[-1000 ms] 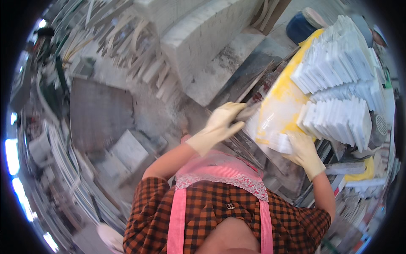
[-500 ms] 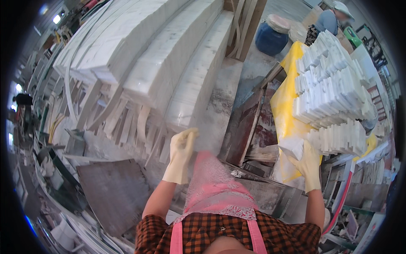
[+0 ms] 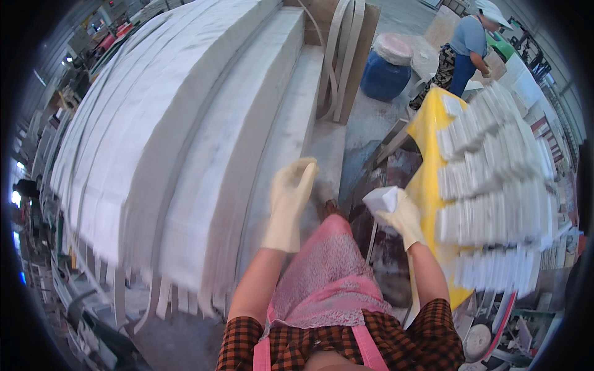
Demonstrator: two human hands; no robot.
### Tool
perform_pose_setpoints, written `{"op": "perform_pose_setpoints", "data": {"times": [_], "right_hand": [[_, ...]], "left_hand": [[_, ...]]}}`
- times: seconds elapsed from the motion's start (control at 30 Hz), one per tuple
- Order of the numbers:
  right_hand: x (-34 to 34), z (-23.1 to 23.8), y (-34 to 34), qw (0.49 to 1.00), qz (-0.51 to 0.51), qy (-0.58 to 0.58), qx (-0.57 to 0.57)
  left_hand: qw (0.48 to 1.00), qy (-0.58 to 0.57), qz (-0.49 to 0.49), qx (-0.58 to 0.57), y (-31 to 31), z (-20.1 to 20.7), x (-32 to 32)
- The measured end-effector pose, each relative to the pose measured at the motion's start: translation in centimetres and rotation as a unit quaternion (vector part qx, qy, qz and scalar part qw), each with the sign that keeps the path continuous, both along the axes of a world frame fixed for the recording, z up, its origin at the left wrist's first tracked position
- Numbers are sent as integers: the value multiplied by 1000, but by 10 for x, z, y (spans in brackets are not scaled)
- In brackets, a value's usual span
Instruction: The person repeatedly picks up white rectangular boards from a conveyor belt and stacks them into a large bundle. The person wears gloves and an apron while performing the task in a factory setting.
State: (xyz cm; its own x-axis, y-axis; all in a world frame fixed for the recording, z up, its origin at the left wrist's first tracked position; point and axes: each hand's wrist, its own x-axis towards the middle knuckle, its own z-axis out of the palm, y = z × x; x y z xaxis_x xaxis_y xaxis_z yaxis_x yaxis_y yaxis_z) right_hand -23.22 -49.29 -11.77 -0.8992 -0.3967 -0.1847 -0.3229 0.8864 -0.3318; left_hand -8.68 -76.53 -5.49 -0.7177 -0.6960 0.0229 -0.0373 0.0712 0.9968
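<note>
Stone-workshop bg: pale dusty floor (image 3: 368,114), cluttered w/ stone and gear out to the dark fisheye rim. Big white marble-look slabs (image 3: 142,142) fill the L side, stepped down toward the middle; pale thin strips (image 3: 154,303) hang or stick out below their near end. Upright brown board (image 3: 359,68) at their far end, w/ curved strips leaning on it. Just R of that, a blue drum (image 3: 385,73) w/ a pinkish-white cover (image 3: 393,46).

R side: yellow sheet (image 3: 427,173) under several rows of thin white stone tiles (image 3: 489,167), stood on edge & packed close — nearest rows blurred.

R hand (image 3: 405,219), in a cream glove, grips a small white block (image 3: 382,200) btwn thumb & fingers. Block is up in the air, tilted, just L of the yellow sheet's edge, over a dark reddish gap. L hand (image 3: 292,198), same type of glove, is raised in front of the lowest slab step: fingers loosely bent, relaxed, free. Can't tell if it touches the slab.

Wearer has a pink apron (image 3: 328,272) over an orange-&-black checked shirt (image 3: 427,328); one foot (image 3: 332,208) shows past the hem. Co-worker (image 3: 467,43) stands far side of the tiles, top R — white hat, blue apron, head bent, hands near the tile rows. Round pale disc (image 3: 478,340) & red strip (image 3: 500,328) at lower R.
</note>
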Motion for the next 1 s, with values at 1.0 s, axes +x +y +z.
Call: {"op": "perform_pose_setpoints", "data": {"times": [1.0], "right_hand": [[-260, -2, -82, 955, -175, -241, 13]], "left_hand": [[971, -211, 15, 113, -200, 22, -516]]}}
